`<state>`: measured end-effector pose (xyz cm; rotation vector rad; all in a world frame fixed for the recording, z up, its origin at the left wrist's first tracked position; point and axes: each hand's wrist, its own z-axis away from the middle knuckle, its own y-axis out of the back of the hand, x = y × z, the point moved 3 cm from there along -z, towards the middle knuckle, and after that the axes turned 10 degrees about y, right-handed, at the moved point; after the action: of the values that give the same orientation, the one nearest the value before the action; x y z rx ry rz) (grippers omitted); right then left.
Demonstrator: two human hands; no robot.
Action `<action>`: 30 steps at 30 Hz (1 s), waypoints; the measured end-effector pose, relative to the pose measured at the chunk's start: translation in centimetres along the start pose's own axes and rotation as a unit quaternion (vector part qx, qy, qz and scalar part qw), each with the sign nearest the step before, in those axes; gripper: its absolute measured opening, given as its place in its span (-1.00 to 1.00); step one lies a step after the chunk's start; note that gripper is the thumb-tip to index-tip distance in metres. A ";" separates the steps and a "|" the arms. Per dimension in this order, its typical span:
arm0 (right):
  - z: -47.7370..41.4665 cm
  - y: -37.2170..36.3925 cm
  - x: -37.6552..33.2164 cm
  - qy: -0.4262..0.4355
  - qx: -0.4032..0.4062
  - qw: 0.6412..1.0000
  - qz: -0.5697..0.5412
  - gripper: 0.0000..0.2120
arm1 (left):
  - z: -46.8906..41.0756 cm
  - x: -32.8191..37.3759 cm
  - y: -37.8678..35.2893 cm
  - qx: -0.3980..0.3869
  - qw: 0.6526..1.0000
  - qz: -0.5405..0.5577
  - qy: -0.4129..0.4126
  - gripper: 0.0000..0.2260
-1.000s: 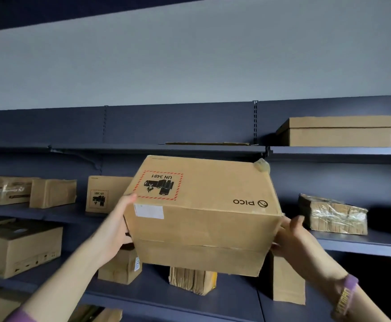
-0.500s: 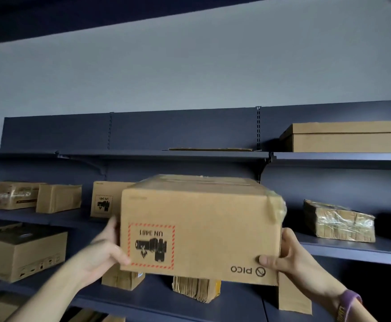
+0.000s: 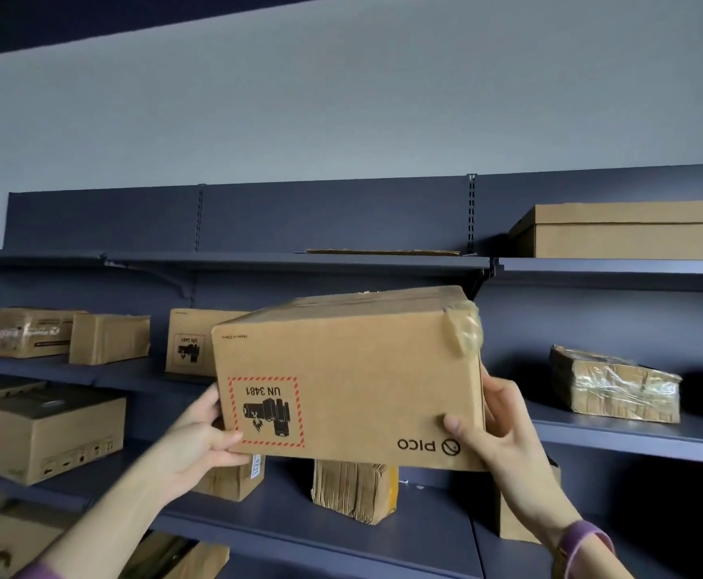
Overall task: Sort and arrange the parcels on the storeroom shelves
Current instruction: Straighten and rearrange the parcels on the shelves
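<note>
A brown cardboard PICO box (image 3: 362,382) with an upside-down UN 3481 battery label is held up in front of the dark blue shelves, level with the middle shelf (image 3: 617,432). My left hand (image 3: 199,436) grips its lower left corner, thumb on the front face. My right hand (image 3: 504,432) grips the lower right corner, thumb on the front near the logo, fingers behind the right side. Clear tape bunches at the box's top right corner.
A lidded box (image 3: 629,229) and a flat cardboard sheet (image 3: 383,252) lie on the top shelf (image 3: 291,261). The middle shelf carries a taped parcel (image 3: 613,384) on the right and several boxes (image 3: 109,338) on the left. Lower shelves hold more parcels (image 3: 354,491) and a large box (image 3: 45,436).
The box has turned from tilted top-forward to its front face toward me, then risen and moved right. Both hands shifted to its lower corners.
</note>
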<state>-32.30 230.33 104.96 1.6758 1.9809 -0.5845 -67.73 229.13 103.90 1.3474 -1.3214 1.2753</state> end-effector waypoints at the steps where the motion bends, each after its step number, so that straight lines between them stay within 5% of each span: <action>1: -0.1 -0.6 -0.4 0.025 0.009 0.999 0.020 -0.42 | -0.3 -0.5 0.1 0.002 1.000 -0.001 0.003 -0.36; 5: 0.2 -3.7 -2.1 0.110 0.021 0.980 0.166 -0.20 | -2.5 -0.9 -0.3 0.041 0.999 0.025 -0.025 -0.38; 9: 1.4 -7.6 -3.6 0.224 0.031 0.914 0.336 -0.17 | -4.4 -0.9 -0.8 0.108 0.982 0.156 -0.020 -0.33; 15: 2.1 -8.4 -3.7 0.257 0.043 0.893 0.367 -0.18 | -5.3 -1.5 -0.7 0.119 0.971 0.207 -0.008 -0.32; 20: 0.7 -6.4 -2.4 0.216 0.079 0.946 0.227 -0.13 | -4.4 -1.0 -0.9 0.083 0.974 0.206 -0.035 -0.34; 25: -2.2 -1.5 -0.3 0.072 0.206 0.973 -0.077 -0.47 | -2.6 0.9 0.3 -0.070 0.960 0.264 -0.067 -0.62; 30: -2.1 0.2 3.8 -0.038 0.273 0.940 -0.199 -0.70 | -2.7 -0.3 -0.5 0.067 0.960 0.270 0.035 -0.60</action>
<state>-32.76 234.61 104.28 1.4942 2.2486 -1.4339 -67.54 231.91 104.06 1.0447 -1.6421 1.7874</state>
